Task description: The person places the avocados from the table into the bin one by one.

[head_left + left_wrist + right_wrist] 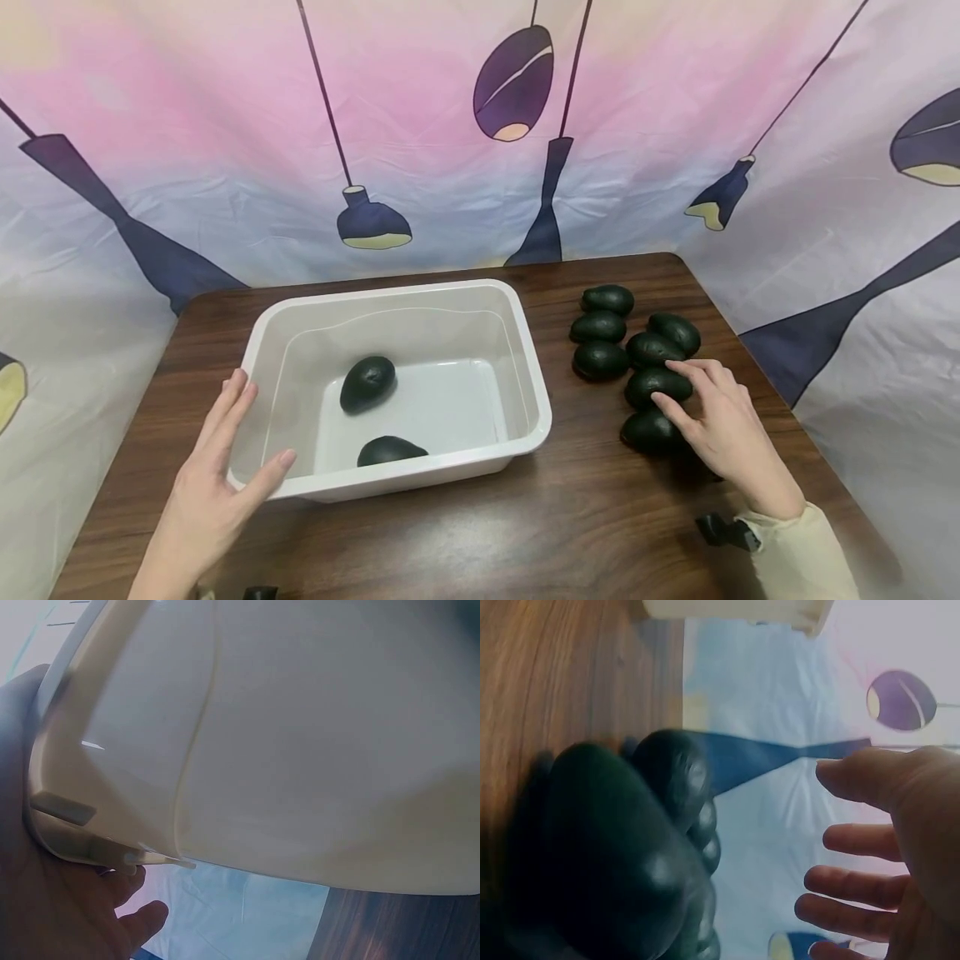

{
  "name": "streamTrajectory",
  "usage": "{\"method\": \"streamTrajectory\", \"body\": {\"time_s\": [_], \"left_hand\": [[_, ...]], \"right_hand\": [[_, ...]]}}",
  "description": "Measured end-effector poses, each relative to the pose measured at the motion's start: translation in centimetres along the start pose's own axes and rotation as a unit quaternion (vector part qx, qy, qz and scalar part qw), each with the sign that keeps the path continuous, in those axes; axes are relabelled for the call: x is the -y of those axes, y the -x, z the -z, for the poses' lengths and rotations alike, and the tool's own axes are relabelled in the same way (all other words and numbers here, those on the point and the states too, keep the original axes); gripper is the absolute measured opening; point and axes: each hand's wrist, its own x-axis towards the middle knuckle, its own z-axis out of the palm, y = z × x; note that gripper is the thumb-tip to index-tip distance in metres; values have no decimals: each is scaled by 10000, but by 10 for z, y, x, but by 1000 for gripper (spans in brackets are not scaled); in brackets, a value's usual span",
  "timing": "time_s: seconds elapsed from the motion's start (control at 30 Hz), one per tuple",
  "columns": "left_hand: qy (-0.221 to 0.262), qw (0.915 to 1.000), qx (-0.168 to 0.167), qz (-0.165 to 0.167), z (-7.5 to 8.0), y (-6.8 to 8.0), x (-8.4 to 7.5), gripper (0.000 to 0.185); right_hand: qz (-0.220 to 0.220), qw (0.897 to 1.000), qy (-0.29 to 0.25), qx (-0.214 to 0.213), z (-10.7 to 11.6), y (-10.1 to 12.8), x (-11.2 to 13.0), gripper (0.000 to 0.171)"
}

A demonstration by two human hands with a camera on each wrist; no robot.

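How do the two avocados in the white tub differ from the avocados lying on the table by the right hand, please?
The two avocados in the tub lie apart from each other, while the avocados on the table are bunched close together. The pair in the white tub goes untouched; the left hand rests on the tub's corner, whereas the right hand reaches over the table group. All are dark green and similar in shape.

Tub (525, 367) sits left of centre on table (465, 533). Two avocados inside: one (367, 383) mid-floor, one (390, 451) against near wall. Cluster of avocados (630, 354) on table right of tub, running near to far. Left hand (213, 492) at tub's near-left corner; right hand (723, 429) over cluster's near end.
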Motion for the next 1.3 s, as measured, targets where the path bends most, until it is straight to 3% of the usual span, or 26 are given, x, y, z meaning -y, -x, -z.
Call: {"method": "streamTrajectory", "body": {"time_s": [0.2,0.7,1.3], "left_hand": [[33,10000,-3,0,1,0,-2,88],[56,10000,3,-40,1,1,-1,87],[153,9997,-40,-158,-2,0,0,87]], "right_hand": [[-425,9988,0,256,-4,6,-11,50],[-999,9932,-54,590,-13,18,-28,58],[-1189,9878,-152,998,-17,25,-35,65]]}}
